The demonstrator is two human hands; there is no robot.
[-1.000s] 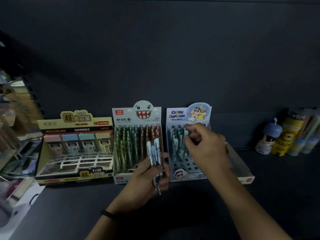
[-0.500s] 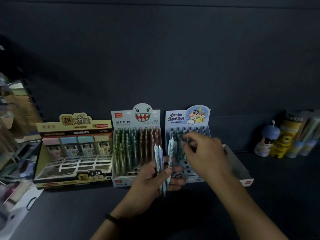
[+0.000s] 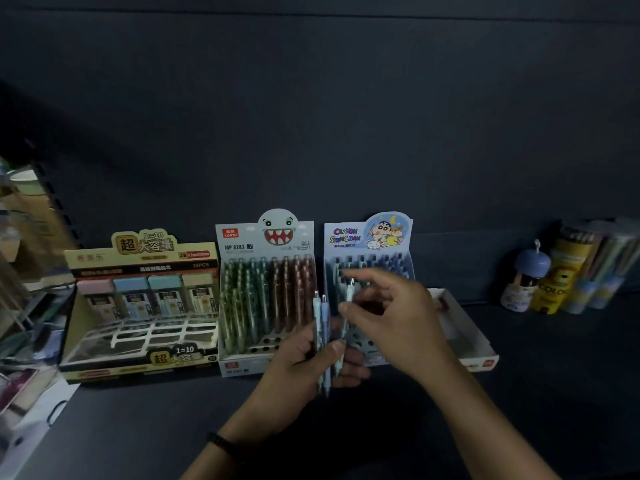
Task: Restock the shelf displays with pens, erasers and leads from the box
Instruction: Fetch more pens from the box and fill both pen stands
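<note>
– Dark grey shelf board, dark back panel, dim light. My left hand is wrapped round two slim pale-blue plastic click pens, held upright just in front of the displays.
– Right hand?
– My right hand has thumb and forefinger nipped on the upper barrel of a third, mint-and-white plastic pen. The other fingers are loosely spread. It's blurred, so that contact is my reading. The pen's lower end sits beside my left thumb.
– Destination?
– Blue cardboard cartoon-boy display box. Empty holes show in its front rows. The grey monster-face pen display beside it looks nearly full.
– Handling?
– Light, stiff, smooth barrels, probably slippery in a bundle. I'd pinch high near the clicker, keep the pen vertical and lower the tip into a hole. A slack left grip risks the others sliding.
</note>
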